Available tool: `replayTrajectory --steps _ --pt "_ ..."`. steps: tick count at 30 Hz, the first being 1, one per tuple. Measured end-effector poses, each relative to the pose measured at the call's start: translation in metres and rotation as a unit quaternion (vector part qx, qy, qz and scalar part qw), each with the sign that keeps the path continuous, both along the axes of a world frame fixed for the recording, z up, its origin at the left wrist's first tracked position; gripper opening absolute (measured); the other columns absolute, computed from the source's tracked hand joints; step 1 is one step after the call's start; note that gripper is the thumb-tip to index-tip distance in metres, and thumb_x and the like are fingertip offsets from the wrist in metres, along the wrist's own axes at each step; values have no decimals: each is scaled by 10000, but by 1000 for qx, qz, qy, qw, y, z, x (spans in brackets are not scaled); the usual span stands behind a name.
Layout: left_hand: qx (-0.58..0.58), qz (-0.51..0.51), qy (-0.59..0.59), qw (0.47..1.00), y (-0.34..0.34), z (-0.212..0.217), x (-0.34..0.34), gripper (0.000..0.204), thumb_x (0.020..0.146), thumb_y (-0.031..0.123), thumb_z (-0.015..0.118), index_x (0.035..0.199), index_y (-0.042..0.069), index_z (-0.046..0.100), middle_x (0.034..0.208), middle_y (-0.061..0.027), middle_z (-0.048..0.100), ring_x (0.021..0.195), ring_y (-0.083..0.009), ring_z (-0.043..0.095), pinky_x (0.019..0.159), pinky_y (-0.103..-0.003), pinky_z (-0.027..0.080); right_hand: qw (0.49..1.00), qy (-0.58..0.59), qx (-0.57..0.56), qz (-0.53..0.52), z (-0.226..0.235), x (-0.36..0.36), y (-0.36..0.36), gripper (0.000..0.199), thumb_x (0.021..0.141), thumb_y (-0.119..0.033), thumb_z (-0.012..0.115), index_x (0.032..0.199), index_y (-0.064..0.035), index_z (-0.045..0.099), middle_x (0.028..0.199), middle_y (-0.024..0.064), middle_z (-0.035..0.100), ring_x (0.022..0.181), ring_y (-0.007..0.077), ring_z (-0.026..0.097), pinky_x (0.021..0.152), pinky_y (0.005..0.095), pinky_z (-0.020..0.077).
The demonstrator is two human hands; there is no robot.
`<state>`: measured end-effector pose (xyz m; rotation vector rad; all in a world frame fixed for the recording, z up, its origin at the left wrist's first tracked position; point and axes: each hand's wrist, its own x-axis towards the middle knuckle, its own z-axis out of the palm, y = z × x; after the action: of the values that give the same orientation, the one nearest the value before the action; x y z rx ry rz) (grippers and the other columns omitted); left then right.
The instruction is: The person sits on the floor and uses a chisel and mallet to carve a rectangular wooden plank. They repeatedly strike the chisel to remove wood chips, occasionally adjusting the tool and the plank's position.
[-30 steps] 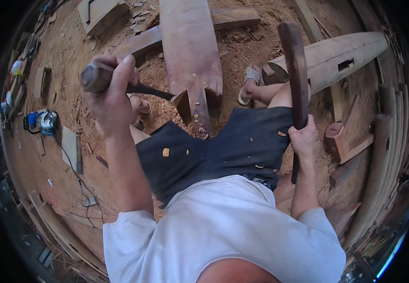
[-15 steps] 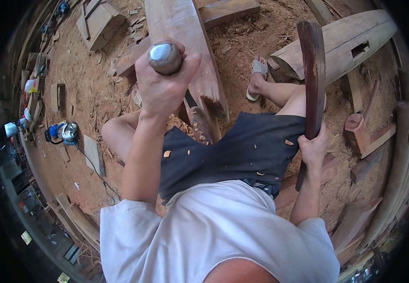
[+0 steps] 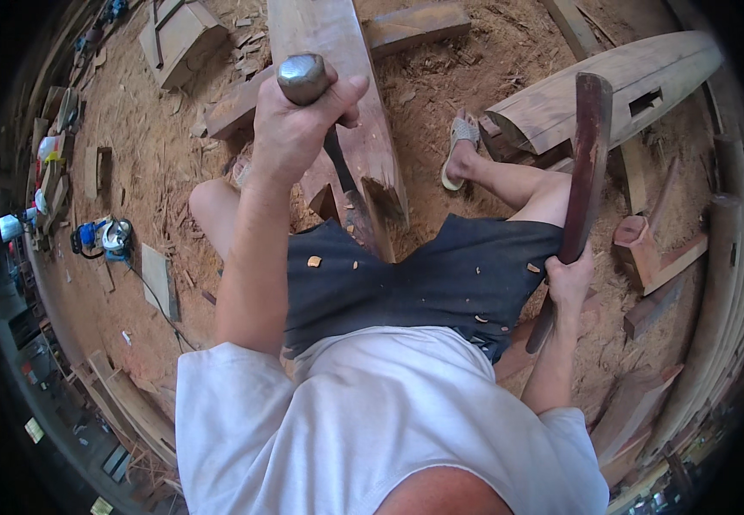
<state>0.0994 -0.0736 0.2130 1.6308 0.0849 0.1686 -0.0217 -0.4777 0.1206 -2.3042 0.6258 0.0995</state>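
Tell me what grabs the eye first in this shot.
Centre top: the left hand clamps a chisel by its rounded metal-capped handle, blade angled down into a notch in the long wooden beam between the knees. On the right, the right hand holds a dark wooden club raised upright. Wood chips dot the dark shorts; sawdust covers the ground all round.

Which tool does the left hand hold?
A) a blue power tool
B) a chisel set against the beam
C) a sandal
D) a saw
B: the left hand grips a chisel whose blade meets the notch in the beam; the right hand holds a wooden mallet.
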Motion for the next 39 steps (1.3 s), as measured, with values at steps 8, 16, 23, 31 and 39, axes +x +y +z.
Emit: replayTrajectory --steps 8,16,23,31,39 --pt "-85 -54 -81 992 -1 26 -3 160 901 20 732 874 19 575 607 -36 553 488 -128 496 480 -293 385 1000 -9 -4 2 3 -7 11 430 695 -77 658 1115 4 622 945 210 691 901 376 685 861 424 527" --pt "12 146 -176 973 -11 -12 16 133 860 -6 751 850 28 623 644 -31 630 521 -112 598 467 -262 458 999 -4 -40 15 -9 -24 3 444 699 -90 662 1129 15 626 1002 245 706 978 397 699 885 439 529" --pt "-46 33 -281 958 32 52 2 136 858 -26 732 880 23 608 645 -49 604 542 -123 572 509 -288 452 995 4 -98 22 -10 -33 3 475 708 -86 652 1166 35 612 1035 283 698 1020 434 688 909 457 526" --pt "-52 -9 -135 989 -9 11 -14 124 865 -26 697 882 10 580 616 -41 560 466 -120 506 432 -298 400 996 12 -92 15 -7 -30 9 403 714 -88 640 1094 38 591 1022 321 676 1020 490 660 904 497 514" --pt "29 56 -301 952 15 22 17 125 845 -24 733 849 24 618 666 -23 619 574 -99 609 507 -251 456 987 38 -155 22 -3 -28 10 384 723 -82 628 1084 39 575 986 325 664 999 504 652 883 511 507"
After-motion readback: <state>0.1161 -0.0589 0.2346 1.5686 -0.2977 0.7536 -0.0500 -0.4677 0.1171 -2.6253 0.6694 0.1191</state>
